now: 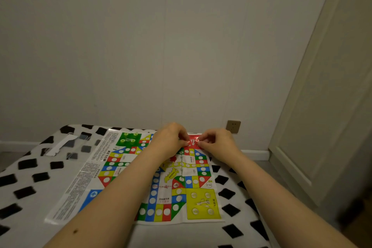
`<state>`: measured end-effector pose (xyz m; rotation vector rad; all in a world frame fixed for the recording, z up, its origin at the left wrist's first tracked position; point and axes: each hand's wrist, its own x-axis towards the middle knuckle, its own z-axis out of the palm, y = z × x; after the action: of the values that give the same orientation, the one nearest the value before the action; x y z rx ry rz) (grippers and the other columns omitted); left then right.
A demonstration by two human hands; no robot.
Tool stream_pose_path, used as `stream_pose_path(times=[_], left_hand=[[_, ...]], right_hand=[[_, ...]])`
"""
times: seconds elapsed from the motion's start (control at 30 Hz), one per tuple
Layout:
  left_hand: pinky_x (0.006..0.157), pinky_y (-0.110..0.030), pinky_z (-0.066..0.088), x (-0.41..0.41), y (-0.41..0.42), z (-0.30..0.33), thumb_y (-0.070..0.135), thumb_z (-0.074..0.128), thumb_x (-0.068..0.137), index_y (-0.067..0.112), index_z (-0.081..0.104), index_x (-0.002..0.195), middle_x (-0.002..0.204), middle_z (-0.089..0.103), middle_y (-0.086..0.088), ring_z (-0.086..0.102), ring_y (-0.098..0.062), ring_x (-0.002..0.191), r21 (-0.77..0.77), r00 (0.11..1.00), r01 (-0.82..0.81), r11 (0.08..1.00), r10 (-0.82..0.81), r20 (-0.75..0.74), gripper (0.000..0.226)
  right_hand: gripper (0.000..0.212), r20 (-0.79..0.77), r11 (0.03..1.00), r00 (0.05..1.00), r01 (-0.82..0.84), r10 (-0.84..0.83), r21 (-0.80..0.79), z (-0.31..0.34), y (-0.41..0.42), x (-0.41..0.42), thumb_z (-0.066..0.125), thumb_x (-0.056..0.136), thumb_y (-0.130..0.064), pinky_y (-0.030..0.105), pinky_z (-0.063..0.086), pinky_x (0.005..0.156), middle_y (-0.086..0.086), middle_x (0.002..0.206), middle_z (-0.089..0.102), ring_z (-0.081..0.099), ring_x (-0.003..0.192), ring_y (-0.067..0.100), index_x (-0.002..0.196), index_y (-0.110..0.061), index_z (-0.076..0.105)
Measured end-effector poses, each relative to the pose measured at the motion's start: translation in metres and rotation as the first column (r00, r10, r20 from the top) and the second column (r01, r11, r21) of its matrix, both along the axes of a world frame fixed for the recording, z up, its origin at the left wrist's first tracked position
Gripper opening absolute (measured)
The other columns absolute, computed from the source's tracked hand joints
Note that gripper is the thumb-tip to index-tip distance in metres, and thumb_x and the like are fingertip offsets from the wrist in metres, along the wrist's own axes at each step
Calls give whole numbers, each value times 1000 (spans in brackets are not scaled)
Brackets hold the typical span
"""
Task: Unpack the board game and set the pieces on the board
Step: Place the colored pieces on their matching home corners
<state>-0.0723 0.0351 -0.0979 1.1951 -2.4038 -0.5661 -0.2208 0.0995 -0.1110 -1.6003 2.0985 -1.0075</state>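
Head view: the paper board [141, 177] lies unfolded on the black-and-white patterned cover [30, 183], with both hands over its red corner [193, 143] at about one o'clock. The likeliest slip is nudging the thin sheet, which would shift the green pieces [128, 138] already seated at eleven o'clock, or fumbling a tiny red piece [196, 140]. The left hand [171, 139] and right hand [215, 141] reach forward with arms extended, fingers curled and pinched close; each seems to pinch a small red piece, though that is hard to confirm.
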Motion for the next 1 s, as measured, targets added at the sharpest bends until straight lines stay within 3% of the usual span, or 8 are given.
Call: stream_pose_path(times=[0.63, 1.0], left_hand=[[79, -28, 50, -2, 1, -5, 28, 62, 88, 20, 69, 103, 111, 67, 2, 61, -13, 95, -36, 1000, 17, 999, -16, 10, 19], [82, -28, 50, -2, 2, -7, 28, 63, 86, 20, 68, 104, 113, 66, 2, 60, -13, 96, -37, 1000, 17, 999, -17, 8, 19]], right_hand=[[17, -18, 1000, 1000, 16, -17, -17, -3, 7, 0, 65, 86, -20, 8, 40, 56, -4, 89, 62, 56, 68, 3, 101, -12, 67], [16, -12, 999, 1000, 28, -28, 15, -4, 7, 2, 66, 85, -19, 11, 44, 62, -2, 93, 65, 60, 80, 8, 99, -13, 68]])
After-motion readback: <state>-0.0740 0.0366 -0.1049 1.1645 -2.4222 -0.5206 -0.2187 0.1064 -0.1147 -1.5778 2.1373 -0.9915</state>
